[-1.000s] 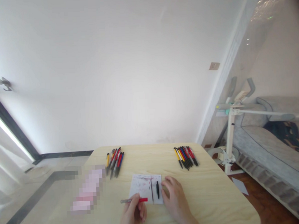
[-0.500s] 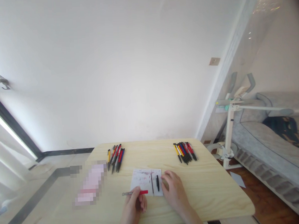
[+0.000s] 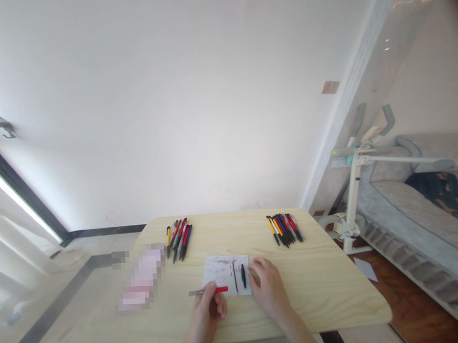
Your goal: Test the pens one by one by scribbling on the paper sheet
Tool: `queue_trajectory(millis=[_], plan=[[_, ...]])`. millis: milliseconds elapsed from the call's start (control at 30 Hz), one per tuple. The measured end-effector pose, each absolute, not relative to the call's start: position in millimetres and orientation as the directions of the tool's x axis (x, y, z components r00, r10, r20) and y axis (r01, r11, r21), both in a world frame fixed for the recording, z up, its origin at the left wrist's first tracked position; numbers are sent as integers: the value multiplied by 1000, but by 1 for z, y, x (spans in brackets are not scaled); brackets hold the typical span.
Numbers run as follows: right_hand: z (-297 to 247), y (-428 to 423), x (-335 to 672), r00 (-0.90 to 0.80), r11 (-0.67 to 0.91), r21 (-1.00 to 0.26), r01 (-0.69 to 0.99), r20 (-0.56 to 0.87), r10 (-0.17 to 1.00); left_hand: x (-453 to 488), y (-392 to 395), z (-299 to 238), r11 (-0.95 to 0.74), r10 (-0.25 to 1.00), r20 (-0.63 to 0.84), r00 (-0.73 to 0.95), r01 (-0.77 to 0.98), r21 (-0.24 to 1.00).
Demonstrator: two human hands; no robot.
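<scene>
My left hand pinches a red pen barrel with a clear greyish end, held crosswise over the lower left of a scribbled white paper. On the paper's right part lie a thin dark pen refill and a short black pen piece, roughly side by side. Beside the paper's right edge rests my right hand, fingers curved with a gap between thumb and forefinger. It is nearest the black piece, and I see nothing in its grasp.
Several pens in mixed colours lie on the wooden table at the back left, and another group of pens at the back right. A blurred pink-white item is at the left edge. Exercise equipment and a grey sofa stand to the right.
The view has shifted slightly. Both hands keep nearly the same poses, the left still on the red pen barrel, and the pieces on the paper have not visibly moved.
</scene>
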State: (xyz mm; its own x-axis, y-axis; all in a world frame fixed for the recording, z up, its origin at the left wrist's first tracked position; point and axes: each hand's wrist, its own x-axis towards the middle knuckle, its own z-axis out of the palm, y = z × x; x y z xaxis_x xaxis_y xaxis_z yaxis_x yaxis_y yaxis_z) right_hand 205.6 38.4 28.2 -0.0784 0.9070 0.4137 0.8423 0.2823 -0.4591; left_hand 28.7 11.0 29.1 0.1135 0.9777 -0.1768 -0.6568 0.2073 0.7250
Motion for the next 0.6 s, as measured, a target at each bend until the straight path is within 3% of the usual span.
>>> queue_trajectory(millis=[400,600], plan=[[28,39,206,-69,280,-480,831,411,909,29,12,32,213,976,-191,103,-626,750],[29,38,207,-14,334,-589,736,481,877,30,12,33,207,977,-190,95,-613,762]])
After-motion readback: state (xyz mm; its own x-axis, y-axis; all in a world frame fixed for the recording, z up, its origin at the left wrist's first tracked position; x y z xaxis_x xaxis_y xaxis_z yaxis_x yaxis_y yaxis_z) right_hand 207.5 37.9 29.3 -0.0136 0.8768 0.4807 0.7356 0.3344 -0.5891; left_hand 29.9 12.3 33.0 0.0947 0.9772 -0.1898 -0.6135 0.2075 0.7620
